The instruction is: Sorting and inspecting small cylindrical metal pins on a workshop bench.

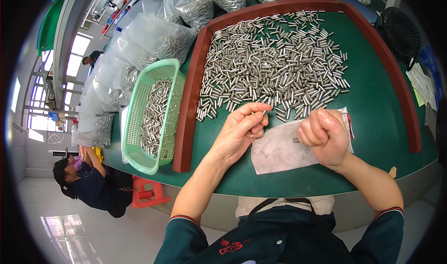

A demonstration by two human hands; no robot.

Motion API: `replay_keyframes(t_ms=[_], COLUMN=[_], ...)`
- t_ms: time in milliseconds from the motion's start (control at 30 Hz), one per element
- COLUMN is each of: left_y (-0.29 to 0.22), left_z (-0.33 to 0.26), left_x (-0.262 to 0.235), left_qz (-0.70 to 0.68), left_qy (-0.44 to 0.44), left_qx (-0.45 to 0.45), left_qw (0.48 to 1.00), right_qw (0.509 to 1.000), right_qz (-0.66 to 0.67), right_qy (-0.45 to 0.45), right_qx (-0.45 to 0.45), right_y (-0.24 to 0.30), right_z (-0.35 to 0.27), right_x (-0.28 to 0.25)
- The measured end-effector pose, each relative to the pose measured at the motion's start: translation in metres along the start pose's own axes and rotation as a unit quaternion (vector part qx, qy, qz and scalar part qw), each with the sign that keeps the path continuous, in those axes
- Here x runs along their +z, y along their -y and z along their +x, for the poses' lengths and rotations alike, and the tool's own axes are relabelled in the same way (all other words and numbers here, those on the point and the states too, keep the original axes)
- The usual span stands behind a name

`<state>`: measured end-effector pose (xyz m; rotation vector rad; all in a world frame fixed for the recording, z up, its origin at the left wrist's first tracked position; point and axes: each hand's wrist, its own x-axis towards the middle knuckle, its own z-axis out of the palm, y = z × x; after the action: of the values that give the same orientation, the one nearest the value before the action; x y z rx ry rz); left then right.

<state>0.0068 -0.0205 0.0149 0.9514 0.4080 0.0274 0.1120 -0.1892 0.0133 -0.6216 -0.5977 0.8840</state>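
The left hand (238,132) had its thumb and forefinger closed on a small metal pin (265,112), one end left showing, a tip grip that seemed to suit so slim a piece. The right hand (326,136) was curled into a loose fist, its fingers folded inward; a small grey piece showed beside them, but whether they gripped it or it lay underneath could not be told. Under that hand a pale, smudged cloth (274,154) lay flat, probably for wiping. Just beyond both hands spread the loose pins (274,61), ringed on three sides by a red-brown frame (188,119), which likely stopped them rolling away. Its near side was open, giving the forearms a clear way in, and the green bench (372,77) lay bare between the pins and the frame's right edge. Outside the left rail, close against it, a green basket (170,119) held more pins, with filled plastic bags (170,40) crowding the bench behind it.
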Motion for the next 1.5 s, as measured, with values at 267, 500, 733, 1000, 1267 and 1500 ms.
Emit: replay_keyframes(t_ms=[267,500,733,1000,1267,1500], left_y=[-0.006,-0.008,-0.04,-0.11,-0.054,-0.032], left_z=[0.0,-0.003,-0.026,-0.073,-0.013,-0.008], left_x=[0.0,-0.002,0.002,-0.067,-0.027,-0.023], left_qz=[-0.007,-0.027,0.435,0.621,0.608,0.699], left_qy=[-0.01,-0.037,-0.293,-0.57,-0.34,-0.263], left_qx=[-0.01,-0.01,0.396,0.375,0.37,0.256], left_qw=[1.0,0.999,0.754,0.386,0.615,0.614], right_qw=[0.999,0.999,0.999,1.0,0.999,1.0], right_qz=[-0.032,-0.032,-0.029,-0.005,-0.029,-0.005], right_qy=[-0.024,-0.022,-0.021,-0.005,-0.03,-0.016], right_qx=[0.001,0.005,0.001,0.004,0.013,0.015], right_y=[0.0,0.002,0.0,0.0,0.003,0.003], right_z=[0.002,0.002,0.001,0.003,0.003,0.003], right_x=[0.004,0.004,-0.001,0.005,0.002,0.003])
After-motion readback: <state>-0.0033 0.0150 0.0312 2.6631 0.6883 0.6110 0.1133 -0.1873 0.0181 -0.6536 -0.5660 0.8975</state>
